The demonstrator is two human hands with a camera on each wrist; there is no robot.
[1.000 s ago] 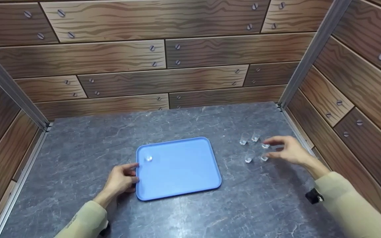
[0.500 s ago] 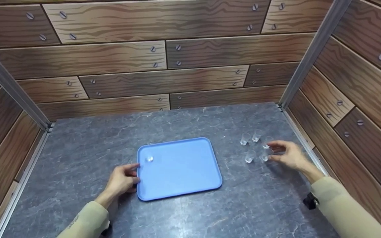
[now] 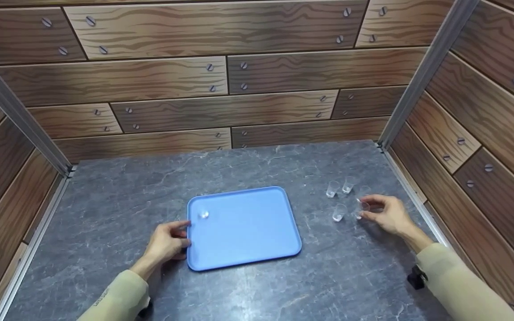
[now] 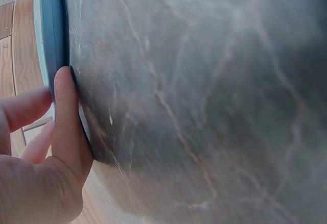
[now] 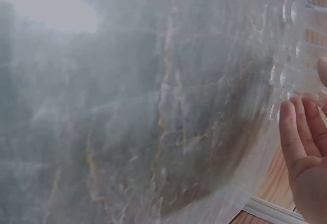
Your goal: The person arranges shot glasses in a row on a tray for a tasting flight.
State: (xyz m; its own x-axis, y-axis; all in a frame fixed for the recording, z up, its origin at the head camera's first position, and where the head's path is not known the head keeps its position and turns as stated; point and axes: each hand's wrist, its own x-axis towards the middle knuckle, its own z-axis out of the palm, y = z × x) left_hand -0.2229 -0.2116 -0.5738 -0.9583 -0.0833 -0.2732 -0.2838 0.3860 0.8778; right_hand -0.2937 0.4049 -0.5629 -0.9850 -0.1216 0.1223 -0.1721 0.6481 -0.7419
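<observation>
My left hand (image 3: 163, 243) touches the left rim of a blue tray (image 3: 248, 232), its fingers fairly straight; the left wrist view shows fingertips right at the tray's edge. One small clear shot glass (image 3: 204, 215) stands on the tray near its back left corner. On the right, my right hand (image 3: 388, 214) pinches another clear shot glass (image 3: 362, 207) between thumb and fingertips. Close by stand more shot glasses: two at the back (image 3: 332, 190) and one at the front (image 3: 339, 213). Another lies partly hidden behind the right fingers. Stacked close together in the right wrist view, glasses (image 5: 299, 78) overlap the fingertips.
A dark grey marbled table (image 3: 257, 294) carries everything. Wood-patterned walls (image 3: 167, 76) enclose it at the back and sides, with metal corner posts (image 3: 417, 80). Beyond the right hand, the right wall's base rail (image 3: 426, 218) runs close.
My right hand has shifted slightly toward me, and its thumb and fingers have closed round the near right shot glass. The left hand stays at the tray's rim.
</observation>
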